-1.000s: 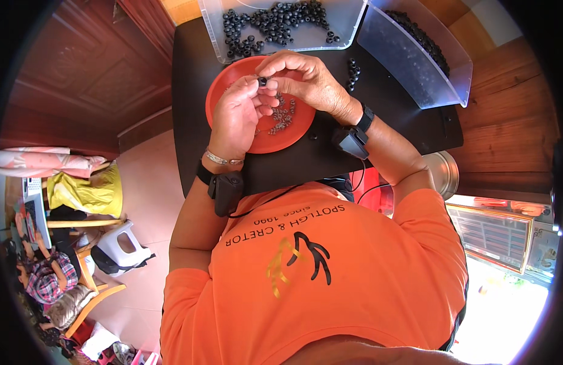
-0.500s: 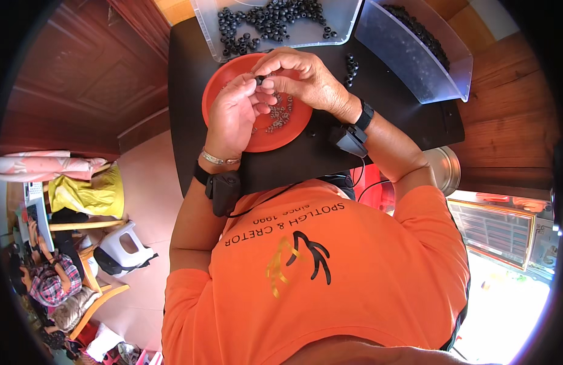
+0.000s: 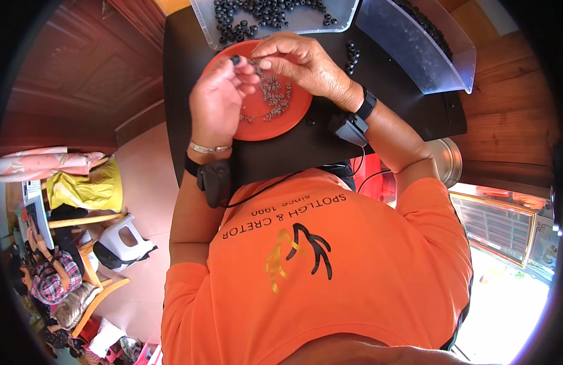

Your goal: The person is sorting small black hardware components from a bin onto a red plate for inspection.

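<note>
Both hands are up over the orange plate (image 3: 257,125), wrists bent inward so the fingertips meet above its far rim. The left hand (image 3: 217,100) is curled, thumb and forefinger pinched shut on a small black ring (image 3: 235,59), held just above the plate's edge. The right hand (image 3: 302,61) arches over from the other side, its fingers closed on a tiny metallic piece (image 3: 255,62) right beside that ring; what exactly it is, too small to tell. Under the hands a heap of small grey metal rings (image 3: 274,97) lies on the smooth, round, shallow plate. The plate sits on the matte black desk (image 3: 293,152). Beyond it, a clear plastic tray (image 3: 305,24) holds many glossy black rings; a second clear bin (image 3: 415,48) stands tilted to the right.
</note>
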Demonstrator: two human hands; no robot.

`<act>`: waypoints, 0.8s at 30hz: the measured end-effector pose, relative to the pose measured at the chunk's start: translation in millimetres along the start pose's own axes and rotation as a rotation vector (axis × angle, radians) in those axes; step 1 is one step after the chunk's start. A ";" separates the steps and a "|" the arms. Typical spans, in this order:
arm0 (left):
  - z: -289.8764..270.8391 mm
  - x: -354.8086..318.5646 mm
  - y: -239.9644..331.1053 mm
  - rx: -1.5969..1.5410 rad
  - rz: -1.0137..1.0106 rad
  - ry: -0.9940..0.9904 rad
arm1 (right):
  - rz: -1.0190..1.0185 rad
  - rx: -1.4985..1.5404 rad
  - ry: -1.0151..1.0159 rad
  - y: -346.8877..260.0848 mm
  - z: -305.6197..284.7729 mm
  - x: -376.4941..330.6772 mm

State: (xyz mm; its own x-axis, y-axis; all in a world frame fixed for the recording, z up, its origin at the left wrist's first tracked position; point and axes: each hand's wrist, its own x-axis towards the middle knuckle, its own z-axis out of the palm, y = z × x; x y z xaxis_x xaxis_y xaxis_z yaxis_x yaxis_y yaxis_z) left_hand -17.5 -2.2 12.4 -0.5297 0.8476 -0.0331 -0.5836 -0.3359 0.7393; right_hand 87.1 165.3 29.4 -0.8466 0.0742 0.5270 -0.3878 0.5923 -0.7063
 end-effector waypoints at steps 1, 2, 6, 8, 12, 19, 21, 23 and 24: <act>-3.2 0.7 4.4 -0.010 0.055 0.028 | 0.022 -0.003 -0.017 0.6 -0.9 -0.7; -8.1 2.6 8.2 -0.023 0.094 0.044 | 0.026 0.002 -0.021 -0.3 -1.7 -0.7; -14.3 2.3 14.6 -0.104 0.101 0.086 | -0.017 -0.164 -0.151 -1.7 3.3 -3.5; -12.0 2.0 14.8 -0.119 0.090 0.100 | -0.041 -0.191 -0.201 -4.2 8.8 -5.1; -11.7 1.5 13.5 -0.134 0.074 0.081 | -0.087 -0.211 -0.311 -12.2 24.3 -8.2; -9.1 0.0 14.1 -0.134 0.066 0.090 | -0.175 -0.406 -0.378 -11.2 41.5 -12.3; -8.1 -0.3 15.5 -0.125 0.064 0.095 | -0.181 -0.438 -0.374 -10.3 40.9 -11.1; -9.9 1.0 14.6 -0.132 0.064 0.096 | -0.184 -0.469 -0.367 -9.0 35.0 -8.7; -11.0 1.6 13.9 -0.139 0.064 0.096 | -0.186 -0.470 -0.367 -8.7 32.0 -8.1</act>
State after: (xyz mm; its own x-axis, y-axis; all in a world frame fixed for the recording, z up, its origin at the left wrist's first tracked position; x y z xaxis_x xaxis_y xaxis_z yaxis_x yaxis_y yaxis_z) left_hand -33.2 -10.0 15.3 -0.6206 0.7819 -0.0582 -0.6229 -0.4466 0.6423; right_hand 85.7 133.9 16.2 -0.8826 -0.2953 0.3658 -0.4096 0.8649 -0.2903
